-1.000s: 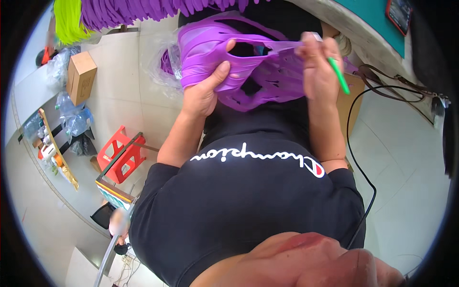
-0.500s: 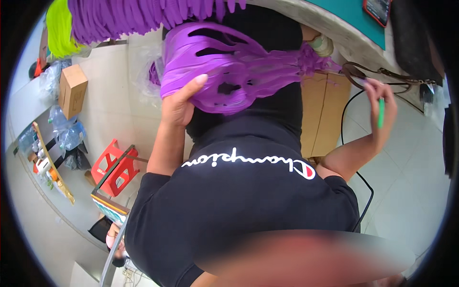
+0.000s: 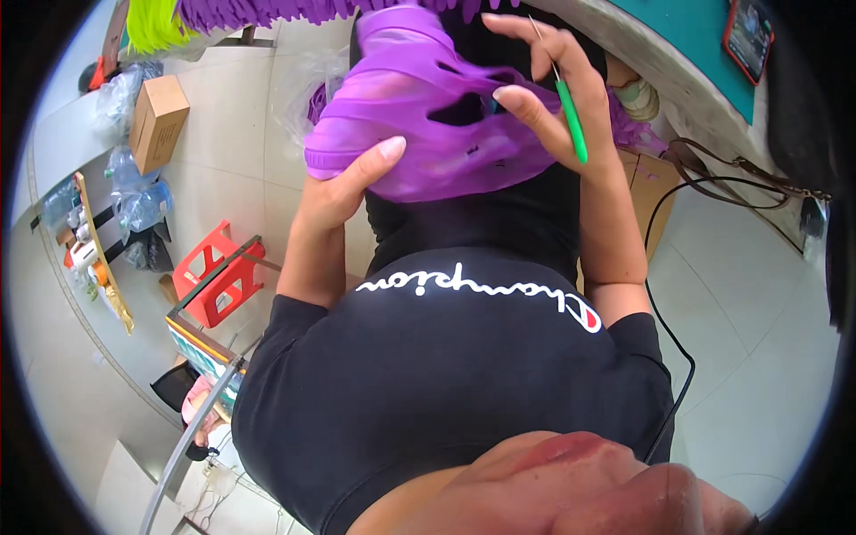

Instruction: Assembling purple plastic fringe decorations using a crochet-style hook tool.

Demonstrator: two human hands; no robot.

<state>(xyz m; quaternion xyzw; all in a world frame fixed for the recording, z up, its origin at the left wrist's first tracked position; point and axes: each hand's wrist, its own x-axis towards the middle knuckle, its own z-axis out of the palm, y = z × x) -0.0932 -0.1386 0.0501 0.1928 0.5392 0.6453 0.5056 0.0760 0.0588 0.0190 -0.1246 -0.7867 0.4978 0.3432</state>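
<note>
Over the lap (image 3: 539, 201), left hand (image 3: 337, 185) clasping 1 purple openwork (image 3: 392, 107), right hand (image 3: 581, 85), half-curled, holding 1 green-handled pick (image 3: 572, 120)

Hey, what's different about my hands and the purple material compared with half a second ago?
Your right hand has swung left from far out to the right, back over beside the purple material, which has changed shape. Unchanged: the green-handled tool in your right grip, your left hand on the material, the phone on the teal surface.
</note>
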